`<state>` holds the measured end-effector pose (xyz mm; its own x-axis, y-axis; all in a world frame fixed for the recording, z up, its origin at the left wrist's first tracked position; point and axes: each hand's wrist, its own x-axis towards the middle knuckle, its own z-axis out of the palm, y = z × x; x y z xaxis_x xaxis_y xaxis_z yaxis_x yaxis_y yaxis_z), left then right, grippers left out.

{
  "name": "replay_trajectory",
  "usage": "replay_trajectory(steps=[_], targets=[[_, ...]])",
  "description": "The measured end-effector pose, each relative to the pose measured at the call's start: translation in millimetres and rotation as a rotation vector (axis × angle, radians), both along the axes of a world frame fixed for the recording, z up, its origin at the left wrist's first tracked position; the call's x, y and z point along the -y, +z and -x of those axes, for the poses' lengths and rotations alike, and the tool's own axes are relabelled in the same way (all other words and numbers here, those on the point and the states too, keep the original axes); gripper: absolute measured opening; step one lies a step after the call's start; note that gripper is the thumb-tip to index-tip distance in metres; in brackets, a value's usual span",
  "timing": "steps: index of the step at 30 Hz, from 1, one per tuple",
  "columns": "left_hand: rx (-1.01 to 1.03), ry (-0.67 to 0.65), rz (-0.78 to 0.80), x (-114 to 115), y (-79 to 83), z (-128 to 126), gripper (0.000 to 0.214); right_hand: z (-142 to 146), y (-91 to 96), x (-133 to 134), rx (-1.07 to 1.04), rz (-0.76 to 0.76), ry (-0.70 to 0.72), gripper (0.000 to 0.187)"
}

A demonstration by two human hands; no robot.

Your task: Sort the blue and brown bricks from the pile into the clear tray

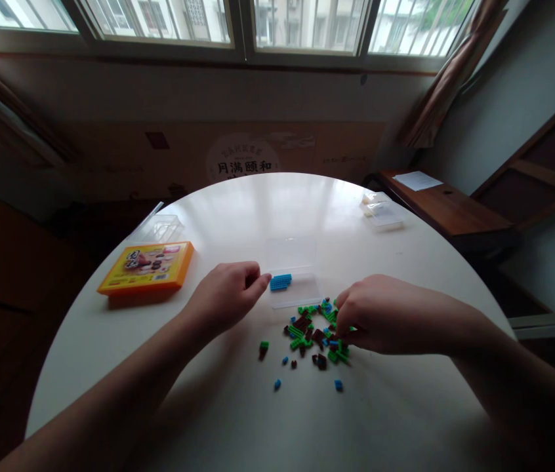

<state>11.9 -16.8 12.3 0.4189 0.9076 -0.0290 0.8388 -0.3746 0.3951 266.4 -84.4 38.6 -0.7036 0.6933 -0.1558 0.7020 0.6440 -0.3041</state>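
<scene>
My left hand [231,292] is closed, its thumb tip at the left edge of a shallow clear plastic box [302,294]. Inside that box lie blue toy building bricks [280,282] set side by side, right by the thumb; whether the thumb touches them I cannot tell. Over the right side of a loose pile of small green, brown and blue building bricks [302,326], my right hand [373,314] points down with fingers curled together. Its fingertips are partly hidden, and anything between them cannot be made out.
Several stray bricks lie nearer me, among them a green and brown one [264,349] and a blue one [338,385]. An orange-yellow game box [147,267] sits at left, before a clear container [159,228]. Another clear container [383,213] stands far right on the round white table [208,406].
</scene>
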Motion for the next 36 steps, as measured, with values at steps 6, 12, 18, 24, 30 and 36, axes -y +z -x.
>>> replay_trajectory(steps=[6,12,18,24,30,36], targets=[[0.046,-0.032,-0.018,3,2.1,0,0.038,8,1.5,0,-0.035,-0.009,0.055,0.021],[0.054,-0.051,0.002,3,0.6,0,0.037,11,-0.9,0,-0.063,-0.022,0.111,0.024],[0.049,-0.056,-0.005,2,-1.9,1,0.037,13,-5.2,0,-0.084,0.009,0.125,0.023],[0.031,-0.048,0.004,2,-0.1,1,0.038,11,-5.8,-1,-0.119,-0.003,0.114,0.025],[0.040,-0.043,0.003,2,-0.5,1,0.038,13,-8.7,-1,-0.120,0.014,0.124,0.021],[0.036,-0.037,-0.002,2,0.5,1,0.038,12,-10.6,0,-0.098,-0.015,0.119,0.019]])
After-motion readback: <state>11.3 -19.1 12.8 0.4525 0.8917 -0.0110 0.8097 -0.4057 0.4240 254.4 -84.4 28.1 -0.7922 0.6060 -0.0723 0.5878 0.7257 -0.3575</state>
